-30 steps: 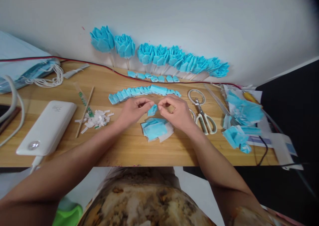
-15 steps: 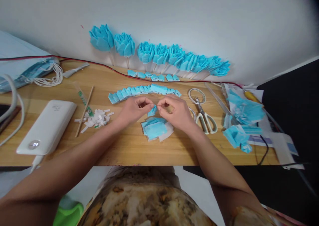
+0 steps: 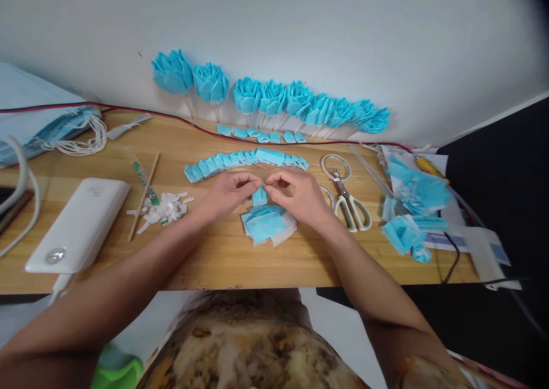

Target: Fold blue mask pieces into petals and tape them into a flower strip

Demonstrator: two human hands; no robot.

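Observation:
Between my fingertips is a small blue fabric piece (image 3: 259, 197), held at its upper edge from both sides. My left hand (image 3: 234, 191) pinches it from the left, and my right hand (image 3: 295, 193) pinches it from the right. The two hands nearly touch. Just below lies a loose stack of blue and white fabric pieces (image 3: 263, 226) on the wooden table (image 3: 214, 263). Beyond my hands runs a curved row of folded blue pieces (image 3: 231, 159). A few more small folded pieces (image 3: 262, 137) lie farther back.
Several blue fabric flowers (image 3: 249, 94) on sticks lean against the wall. Scissors (image 3: 351, 206) and tape rolls (image 3: 335, 166) sit right, near blue scraps (image 3: 416, 189). Left are white paper bits (image 3: 167, 209), a wooden stick (image 3: 143, 197) and a white power bank (image 3: 79, 223). A red-black cable (image 3: 171, 114) crosses behind.
My right hand has moved left, closing the gap to my left hand. The blue fabric piece now hangs broader between the fingers. The whole view has shifted slightly.

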